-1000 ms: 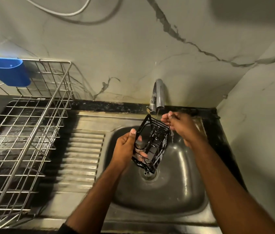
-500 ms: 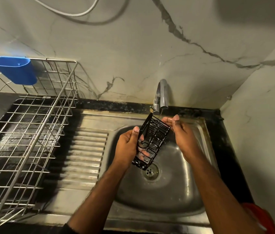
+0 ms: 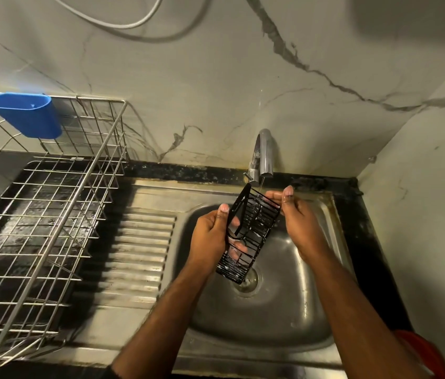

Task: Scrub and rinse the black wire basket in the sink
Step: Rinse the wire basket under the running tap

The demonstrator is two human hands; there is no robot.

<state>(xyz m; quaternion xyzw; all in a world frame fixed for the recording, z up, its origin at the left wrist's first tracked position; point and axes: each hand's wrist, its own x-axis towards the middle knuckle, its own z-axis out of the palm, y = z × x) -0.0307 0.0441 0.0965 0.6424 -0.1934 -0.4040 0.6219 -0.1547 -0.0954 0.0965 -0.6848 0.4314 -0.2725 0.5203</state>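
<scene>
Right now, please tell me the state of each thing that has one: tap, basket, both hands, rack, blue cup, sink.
Tap: running, thin stream.
Basket: held tilted over the sink, top end under the stream.
Left hand: grips the basket's side.
Right hand: holds the basket's top end.
Rack: holds no dishes.
Blue cup: hangs on the rack's rim.
Sink: wet, drain uncovered.

Wall point(image 3: 216, 77): pale marble-look panels w/ dark veins, meeting at a corner on the right. White cable point(image 3: 123, 21) looped at top. Counter point(image 3: 188, 170): black speckled stone. Wire dish rack point(image 3: 52, 214), steel, at left; blue plastic cup point(image 3: 27, 116) hung on its rim. Lighting dim, warm.
</scene>
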